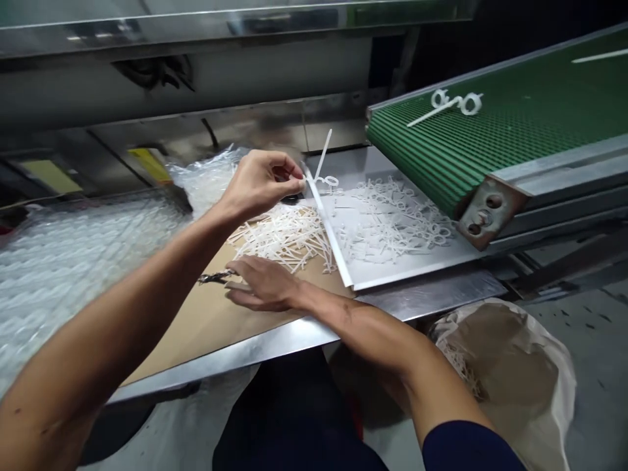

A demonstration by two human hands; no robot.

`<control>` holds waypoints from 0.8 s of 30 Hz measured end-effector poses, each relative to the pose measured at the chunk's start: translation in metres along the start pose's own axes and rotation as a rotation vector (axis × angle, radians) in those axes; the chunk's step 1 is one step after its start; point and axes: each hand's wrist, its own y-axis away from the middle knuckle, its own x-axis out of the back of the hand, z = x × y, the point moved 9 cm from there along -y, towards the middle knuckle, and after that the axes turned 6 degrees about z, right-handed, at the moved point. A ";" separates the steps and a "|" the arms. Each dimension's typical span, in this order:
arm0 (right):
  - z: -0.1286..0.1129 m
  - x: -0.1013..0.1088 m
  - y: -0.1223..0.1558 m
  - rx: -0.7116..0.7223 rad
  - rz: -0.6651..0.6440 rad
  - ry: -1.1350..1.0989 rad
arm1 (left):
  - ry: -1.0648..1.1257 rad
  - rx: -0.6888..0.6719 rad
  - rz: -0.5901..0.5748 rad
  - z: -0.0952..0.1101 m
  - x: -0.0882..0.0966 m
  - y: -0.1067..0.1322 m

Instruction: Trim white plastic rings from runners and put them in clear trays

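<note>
My left hand (265, 180) is raised over the edge of a white tray (392, 271), thumb and fingertips pinched together. They grip a white plastic moulded piece (321, 163), with a thin stem pointing up and a ring to the right. Lower down, over brown cardboard (196, 333), my right hand (265, 284) curls around dark metal nippers (214, 277); only their tip shows, pointing left. Between the hands lies a heap of loose white plastic sticks (289, 239). Many ringed pieces (392, 216) lie scattered in the tray.
A green conveyor belt (530, 118) comes in from the right, carrying a ringed piece (456, 104). Clear plastic bags (73, 261) of white parts cover the left side. Below the metal table edge (275, 343) stands a lined bin (554, 392) with white scraps. A metal frame spans the back.
</note>
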 end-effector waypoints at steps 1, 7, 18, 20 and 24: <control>0.001 0.001 0.000 -0.003 -0.007 0.003 | 0.008 -0.012 0.065 -0.004 0.020 0.014; 0.008 0.001 0.001 -0.024 -0.020 0.013 | -0.036 0.139 0.460 -0.069 0.126 0.155; 0.008 -0.002 0.004 -0.122 0.014 0.020 | -0.240 0.423 0.182 -0.150 0.080 0.308; 0.005 0.000 0.004 -0.121 0.016 0.014 | -0.256 0.423 0.152 -0.150 0.079 0.309; -0.005 0.001 0.006 -0.097 0.002 -0.004 | -0.365 0.431 0.114 -0.150 0.084 0.314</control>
